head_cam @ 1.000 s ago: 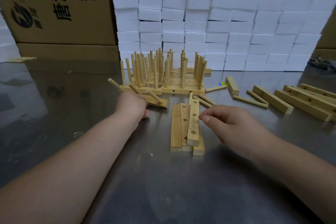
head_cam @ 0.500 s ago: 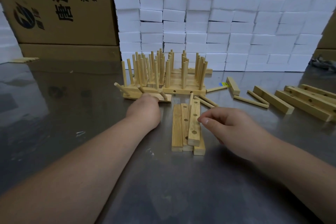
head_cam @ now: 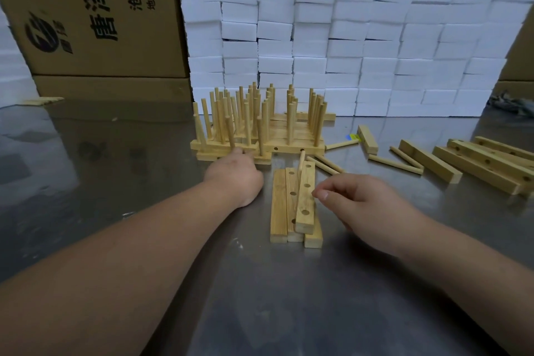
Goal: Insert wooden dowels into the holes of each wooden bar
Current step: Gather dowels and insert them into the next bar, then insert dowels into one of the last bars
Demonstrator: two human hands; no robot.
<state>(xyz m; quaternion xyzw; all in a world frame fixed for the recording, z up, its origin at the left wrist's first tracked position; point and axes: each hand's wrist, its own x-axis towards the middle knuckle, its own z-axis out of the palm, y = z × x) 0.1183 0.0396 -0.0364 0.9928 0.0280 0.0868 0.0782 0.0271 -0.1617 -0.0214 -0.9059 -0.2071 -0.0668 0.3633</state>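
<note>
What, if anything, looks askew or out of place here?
The top bar of the near stack lies askew, angled across the bars below it rather than lined up with them. A few dowels lie loose on the table just beyond it. Nothing looks broken.

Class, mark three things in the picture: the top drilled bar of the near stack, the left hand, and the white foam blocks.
Top drilled bar [head_cam: 305,199]: head view, top face between holes.
Left hand [head_cam: 235,175]: head view, back of hand.
White foam blocks [head_cam: 381,49]: head view, front of one block.
</note>
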